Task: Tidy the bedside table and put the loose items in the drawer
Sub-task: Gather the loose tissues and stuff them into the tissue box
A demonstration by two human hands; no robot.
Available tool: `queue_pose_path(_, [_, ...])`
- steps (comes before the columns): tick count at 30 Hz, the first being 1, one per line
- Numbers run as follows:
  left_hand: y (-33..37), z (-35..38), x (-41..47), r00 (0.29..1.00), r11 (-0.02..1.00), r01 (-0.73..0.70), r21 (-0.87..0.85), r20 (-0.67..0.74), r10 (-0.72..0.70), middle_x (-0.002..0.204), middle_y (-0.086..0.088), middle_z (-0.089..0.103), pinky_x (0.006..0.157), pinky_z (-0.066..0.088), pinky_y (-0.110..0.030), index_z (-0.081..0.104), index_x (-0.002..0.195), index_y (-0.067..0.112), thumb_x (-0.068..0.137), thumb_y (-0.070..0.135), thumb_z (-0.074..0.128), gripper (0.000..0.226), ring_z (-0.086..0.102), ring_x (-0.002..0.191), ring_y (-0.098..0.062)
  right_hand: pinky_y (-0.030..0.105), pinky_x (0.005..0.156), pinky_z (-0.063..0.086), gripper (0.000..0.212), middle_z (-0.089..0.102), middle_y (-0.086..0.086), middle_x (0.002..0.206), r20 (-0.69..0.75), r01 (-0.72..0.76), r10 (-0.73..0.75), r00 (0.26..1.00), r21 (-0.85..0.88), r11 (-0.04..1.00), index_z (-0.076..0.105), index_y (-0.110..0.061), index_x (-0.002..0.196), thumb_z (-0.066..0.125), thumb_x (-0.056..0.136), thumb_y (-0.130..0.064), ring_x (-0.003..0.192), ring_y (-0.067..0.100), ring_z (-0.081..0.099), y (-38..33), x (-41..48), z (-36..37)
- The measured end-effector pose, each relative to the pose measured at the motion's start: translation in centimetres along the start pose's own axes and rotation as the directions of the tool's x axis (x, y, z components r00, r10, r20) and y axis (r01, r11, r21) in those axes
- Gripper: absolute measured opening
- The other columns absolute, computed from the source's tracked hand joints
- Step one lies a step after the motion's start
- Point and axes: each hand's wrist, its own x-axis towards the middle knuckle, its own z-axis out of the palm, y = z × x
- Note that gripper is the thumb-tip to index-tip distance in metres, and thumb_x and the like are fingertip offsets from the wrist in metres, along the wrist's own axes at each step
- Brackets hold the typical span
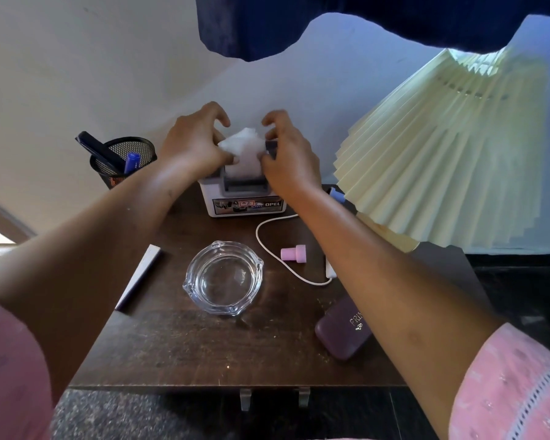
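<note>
A white tissue (243, 150) sticks up from a white tissue box (245, 203) at the back of the dark wooden bedside table (203, 347). My left hand (194, 141) pinches the tissue's left side and my right hand (291, 157) pinches its right side, both above the box's opening. Loose on the table lie a clear glass ashtray (224, 277), a small pink cap (293, 252), a white charger cable (276, 249), a purple case (343, 328) partly under my right forearm, and a white card (140, 277) near the left edge.
A black mesh pen holder (122, 161) with pens stands at the back left. A pleated cream lampshade (451, 154) fills the right side. Two drawer handles (273, 396) show under the table's front edge. A dark blue curtain (330, 20) hangs above.
</note>
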Motion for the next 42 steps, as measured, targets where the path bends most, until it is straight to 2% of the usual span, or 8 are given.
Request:
queue_pose_path(7, [-0.3, 0.9, 0.5, 0.999, 0.99, -0.049, 0.135, 0.03, 0.045, 0.113, -0.009, 0.066, 0.083, 0.045, -0.036, 0.066, 0.11, 0.017, 0.081, 0.016, 0.07, 0.029, 0.06, 0.103, -0.029, 0.037, 0.089, 0.045, 0.021, 0.067, -0.002, 0.11, 0.068, -0.046, 0.056, 0.996, -0.139, 0.989, 0.063, -0.027, 0.111, 0.051, 0.094, -0.023, 0.104, 0.024, 0.06, -0.5, 0.9, 0.2])
queue_pose_path(14, [-1.0, 0.8, -0.6, 0.984, 0.994, -0.096, -0.046, -0.153, 0.088, 0.101, -0.001, 0.062, 0.074, 0.04, -0.028, 0.054, 0.109, 0.019, 0.079, 0.012, 0.072, 0.036, 0.058, 0.083, -0.018, 0.042, 0.092, 0.046, 0.035, 0.062, -0.002, 0.115, 0.05, -0.047, 0.05, 0.998, -0.064, 0.997, 0.053, -0.027, 0.125, 0.058, 0.091, -0.021, 0.108, 0.023, 0.056, 0.0, 0.3, 0.1])
queue_pose_path(22, [-0.4, 1.5, -1.9, 0.971, 0.991, -0.097, 0.091, -0.209, 0.114, 0.132, -0.007, 0.049, 0.083, 0.039, -0.032, 0.051, 0.119, 0.018, 0.083, 0.011, 0.067, 0.039, 0.055, 0.11, -0.028, 0.047, 0.095, 0.047, 0.045, 0.061, 0.0, 0.119, 0.03, -0.084, 0.083, 0.996, 0.046, 0.995, 0.046, -0.023, 0.135, 0.052, 0.092, -0.012, 0.114, 0.024, 0.053, -0.2, -0.2, 0.1])
queue_pose_path(26, [0.4, 1.6, -3.1, 0.959, 0.999, -0.018, 0.045, -0.282, 0.03, 0.135, -0.009, 0.04, 0.085, 0.039, -0.032, 0.052, 0.12, 0.018, 0.084, 0.009, 0.064, 0.039, 0.048, 0.118, -0.029, 0.049, 0.099, 0.044, 0.059, 0.061, 0.001, 0.123, 0.034, -0.138, 0.136, 0.99, 0.096, 0.986, 0.037, -0.026, 0.142, 0.05, 0.087, -0.01, 0.119, 0.028, 0.051, -0.2, -1.2, -0.2])
queue_pose_path(30, [1.2, 1.6, -5.3, 0.959, 0.999, 0.032, -0.043, -0.28, -0.043, 0.132, -0.014, 0.042, 0.1, 0.035, -0.033, 0.057, 0.117, 0.015, 0.082, 0.01, 0.064, 0.036, 0.042, 0.123, -0.031, 0.051, 0.102, 0.041, 0.066, 0.053, 0.001, 0.137, 0.094, -0.142, 0.13, 0.987, 0.133, 0.981, 0.029, -0.028, 0.147, 0.052, 0.087, -0.012, 0.129, 0.03, 0.044, -0.3, -3.3, -0.9])
queue_pose_path(35, [1.7, 1.2, -10.0, 0.951, 0.963, 0.143, -0.228, -0.238, -0.198, 0.129, -0.014, 0.043, 0.107, 0.036, -0.037, 0.059, 0.114, 0.017, 0.084, 0.016, 0.065, 0.031, 0.047, 0.119, -0.03, 0.041, 0.107, 0.038, 0.068, 0.049, 0.007, 0.139, 0.137, -0.158, 0.131, 0.982, 0.216, 0.963, 0.025, -0.023, 0.149, 0.056, 0.089, -0.01, 0.128, 0.024, 0.044, -0.7, -6.9, -2.8])
queue_pose_path(38, [1.8, 1.3, -13.0, 0.934, 0.899, 0.253, -0.357, -0.153, -0.324, 0.128, -0.011, 0.049, 0.1, 0.045, -0.043, 0.058, 0.106, 0.023, 0.084, 0.018, 0.067, 0.025, 0.053, 0.113, -0.026, 0.037, 0.112, 0.034, 0.06, 0.044, 0.003, 0.144, 0.186, -0.206, 0.162, 0.969, 0.251, 0.946, 0.036, -0.028, 0.145, 0.056, 0.09, -0.012, 0.131, 0.018, 0.042, -0.7, -9.6, -3.6])
queue_pose_path(42, [2.1, 1.8, -16.8, 0.906, 0.806, 0.362, -0.469, -0.027, -0.422, 0.124, -0.009, 0.052, 0.095, 0.049, -0.04, 0.056, 0.092, 0.031, 0.081, 0.017, 0.067, 0.021, 0.055, 0.109, -0.025, 0.044, 0.1, 0.046, 0.046, 0.054, 0.002, 0.132, 0.267, -0.276, 0.222, 0.938, 0.183, 0.944, 0.053, -0.028, 0.132, 0.059, 0.087, -0.017, 0.114, 0.017, 0.057, -0.4, -13.4, -4.4])
